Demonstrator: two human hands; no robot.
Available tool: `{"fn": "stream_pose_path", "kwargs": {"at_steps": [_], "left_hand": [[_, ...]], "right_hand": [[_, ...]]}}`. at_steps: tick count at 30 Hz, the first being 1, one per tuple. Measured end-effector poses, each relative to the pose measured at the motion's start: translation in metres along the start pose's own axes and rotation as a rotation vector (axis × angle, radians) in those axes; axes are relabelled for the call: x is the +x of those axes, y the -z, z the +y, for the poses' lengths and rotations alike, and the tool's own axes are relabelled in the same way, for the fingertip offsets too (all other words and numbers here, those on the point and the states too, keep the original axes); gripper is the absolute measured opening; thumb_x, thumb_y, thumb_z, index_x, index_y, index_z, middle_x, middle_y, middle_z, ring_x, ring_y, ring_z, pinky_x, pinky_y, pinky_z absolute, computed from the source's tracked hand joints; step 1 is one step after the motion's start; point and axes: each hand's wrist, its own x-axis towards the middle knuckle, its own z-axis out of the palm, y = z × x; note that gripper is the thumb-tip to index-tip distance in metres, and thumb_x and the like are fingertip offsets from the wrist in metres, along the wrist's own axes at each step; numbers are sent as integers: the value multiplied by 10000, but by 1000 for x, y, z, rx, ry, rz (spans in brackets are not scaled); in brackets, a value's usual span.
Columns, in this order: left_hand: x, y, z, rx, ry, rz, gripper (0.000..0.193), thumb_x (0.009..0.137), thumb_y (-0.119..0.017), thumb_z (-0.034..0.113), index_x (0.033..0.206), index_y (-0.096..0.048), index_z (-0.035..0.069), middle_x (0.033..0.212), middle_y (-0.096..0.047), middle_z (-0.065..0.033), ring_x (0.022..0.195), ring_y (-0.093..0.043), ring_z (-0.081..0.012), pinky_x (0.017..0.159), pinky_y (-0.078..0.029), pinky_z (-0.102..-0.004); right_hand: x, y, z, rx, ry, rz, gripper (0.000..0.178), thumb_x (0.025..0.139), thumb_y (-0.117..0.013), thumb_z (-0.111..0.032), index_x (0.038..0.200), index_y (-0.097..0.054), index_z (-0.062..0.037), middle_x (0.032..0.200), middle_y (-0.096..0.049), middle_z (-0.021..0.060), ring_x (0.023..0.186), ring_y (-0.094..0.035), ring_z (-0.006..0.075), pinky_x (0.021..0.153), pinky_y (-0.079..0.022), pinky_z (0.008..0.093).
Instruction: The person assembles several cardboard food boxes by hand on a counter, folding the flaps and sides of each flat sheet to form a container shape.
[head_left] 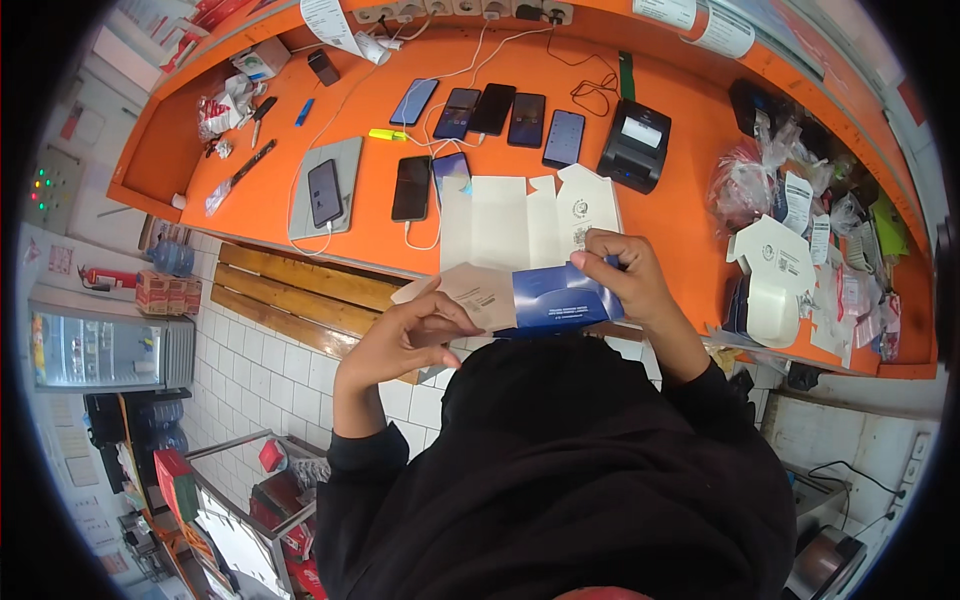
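Note:
In front of me, at the orange counter's near edge, is a partly folded cardboard food box. Its inside is cream white, and a dark blue panel faces me. My right hand pinches the box at its right side, thumb on top by the blue panel's upper corner. At the box's left, my left hand has its fingers curved and its thumb apart from them. Those fingertips rest at the shaded, printed side flap; the flap's outer corner is partly hidden behind the hand.
Several phones lie across the orange counter, some with white charging cables; one phone rests on a grey tablet. A black receipt printer stands at the back right. Another folded box and plastic bags crowd the right end.

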Motion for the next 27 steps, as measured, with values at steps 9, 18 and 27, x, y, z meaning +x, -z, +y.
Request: {"fn": "stream_pose_path", "kwargs": {"at_steps": [9, 18, 27], "left_hand": [[10, -43, -3, 540, -155, 587, 177, 776, -785, 106, 891, -664, 48, 884, -610, -29, 901, -550, -208, 905, -378, -361], [18, -70, 19, 806, -260, 423, 192, 725, -792, 81, 884, -684, 95, 797, -559, -47, 754, -572, -219, 1115, -328, -443], [49, -85, 3, 16, -397, 979, 270, 893, -698, 116, 1096, -577, -14, 1064, -619, -121, 1050, -589, -178, 1010, -360, -348]], "right_hand": [[5, -25, -22, -172, 117, -267, 337, 861, -680, -82, 620, -464, 12, 610, -393, 56, 590, -386, 154, 624, -349, 308], [5, -29, -17, -224, 275, -423, 308, 863, -719, -202, 682, -557, -13, 648, -448, 75, 664, -452, 231, 667, -395, 343], [-2, -59, -10, -735, 759, 200, 220, 801, -745, -154, 700, -569, -70, 664, -452, 33, 630, -481, 186, 613, -355, 319]]}}
